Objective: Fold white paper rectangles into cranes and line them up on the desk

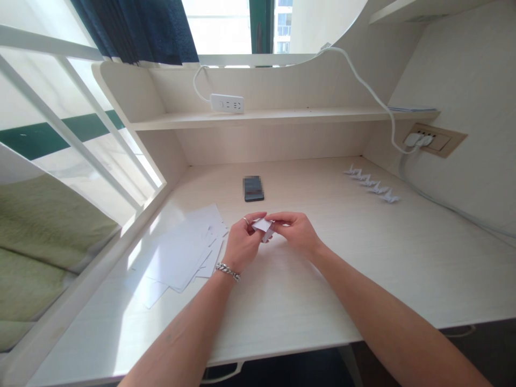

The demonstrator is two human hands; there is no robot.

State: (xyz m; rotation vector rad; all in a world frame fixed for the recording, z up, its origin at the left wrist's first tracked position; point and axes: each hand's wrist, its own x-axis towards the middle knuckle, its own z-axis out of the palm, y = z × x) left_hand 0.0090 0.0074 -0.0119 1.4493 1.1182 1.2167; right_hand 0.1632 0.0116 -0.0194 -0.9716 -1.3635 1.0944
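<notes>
Between both hands is a small piece of folded white paper, held just above the desk. My left hand, with a ring and a chain bracelet, is closed around its left side. The fingers of my right hand pinch its upper right edge. Part of the paper is hidden behind the fingers. Loose white paper sheets lie in an overlapping pile left of my left hand. Several folded paper cranes stand in a row at the back right of the desk.
A dark phone lies on the desk beyond my hands. On the shelf sits a white power strip. A white cable runs down to a wall socket at the right. White rails border the left side.
</notes>
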